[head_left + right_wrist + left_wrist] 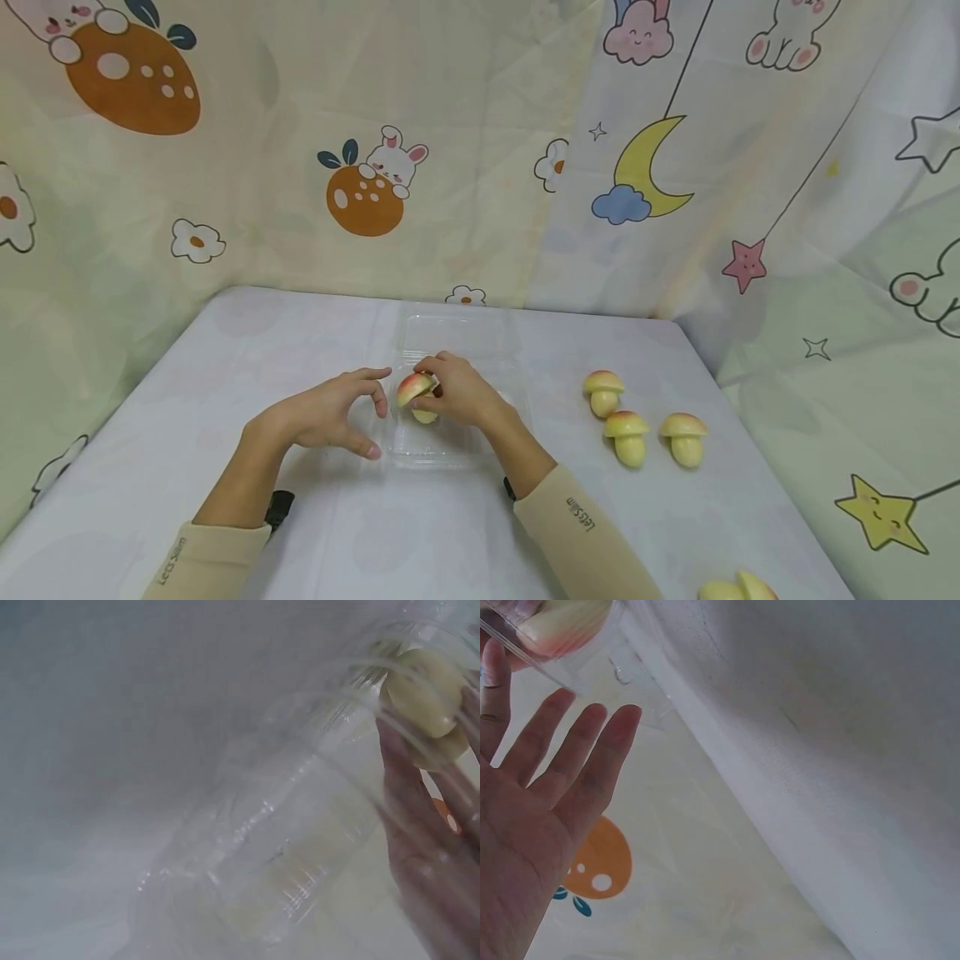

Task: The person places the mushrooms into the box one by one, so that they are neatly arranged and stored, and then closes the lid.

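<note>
My right hand (pixel 461 392) pinches a toy mushroom (pixel 414 387), pale yellow with a reddish cap, between thumb and fingers. It holds the mushroom tilted inside the left part of a clear plastic box (pixel 442 460), whose lid (pixel 457 333) lies folded back on the far side. In the right wrist view, the mushroom's rounded yellow stem (pixel 427 694) shows between the fingers through the clear plastic. Just left of the box, my left hand (pixel 330 412) holds nothing, with fingers spread and thumb apart. The left wrist view shows its extended fingers (pixel 592 757) close to the box's wall.
To the right on the white table (pixel 337 533) lie three more toy mushrooms, one farther back (pixel 603 393), one in front (pixel 627 437) and one at the right (pixel 684 439). Yellow pieces (pixel 738 587) are cut off at the bottom edge. A printed curtain (pixel 480 167) closes the back and sides.
</note>
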The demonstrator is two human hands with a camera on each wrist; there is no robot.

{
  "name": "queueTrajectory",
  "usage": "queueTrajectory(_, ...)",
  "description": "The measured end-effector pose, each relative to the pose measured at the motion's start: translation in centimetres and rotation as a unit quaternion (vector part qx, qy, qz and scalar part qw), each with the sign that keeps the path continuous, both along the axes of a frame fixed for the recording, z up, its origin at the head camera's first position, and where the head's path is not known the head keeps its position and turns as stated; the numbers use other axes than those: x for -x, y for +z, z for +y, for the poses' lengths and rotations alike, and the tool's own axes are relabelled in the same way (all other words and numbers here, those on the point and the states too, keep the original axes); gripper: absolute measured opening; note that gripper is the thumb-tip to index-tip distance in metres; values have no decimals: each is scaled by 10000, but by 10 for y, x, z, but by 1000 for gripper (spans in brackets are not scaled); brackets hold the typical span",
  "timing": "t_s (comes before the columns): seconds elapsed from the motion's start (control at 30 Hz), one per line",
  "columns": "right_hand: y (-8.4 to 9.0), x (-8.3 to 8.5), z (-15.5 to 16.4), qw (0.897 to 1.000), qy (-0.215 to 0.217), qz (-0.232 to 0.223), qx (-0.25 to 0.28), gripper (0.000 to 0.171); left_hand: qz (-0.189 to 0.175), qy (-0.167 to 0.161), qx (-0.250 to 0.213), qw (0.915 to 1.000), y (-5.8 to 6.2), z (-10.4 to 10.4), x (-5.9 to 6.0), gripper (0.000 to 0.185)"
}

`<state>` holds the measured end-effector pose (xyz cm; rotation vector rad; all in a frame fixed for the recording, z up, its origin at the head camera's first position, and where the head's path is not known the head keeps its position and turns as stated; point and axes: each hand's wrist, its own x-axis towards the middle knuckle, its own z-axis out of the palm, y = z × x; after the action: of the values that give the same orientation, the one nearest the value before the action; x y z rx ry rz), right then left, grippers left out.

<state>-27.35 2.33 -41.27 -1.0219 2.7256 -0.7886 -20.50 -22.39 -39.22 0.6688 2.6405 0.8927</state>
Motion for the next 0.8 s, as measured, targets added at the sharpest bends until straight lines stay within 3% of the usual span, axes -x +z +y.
queueTrajectory(0.5, 1, -3, -3, 9991, -232, 313, -168, 56, 48, -66, -6, 10000, 2, 1, -1, 45)
queueTrajectory(0.8, 6, -8, -5, 9954, -158, 683, -648, 59, 0, -48, -32, 10000, 1, 0, 0, 46)
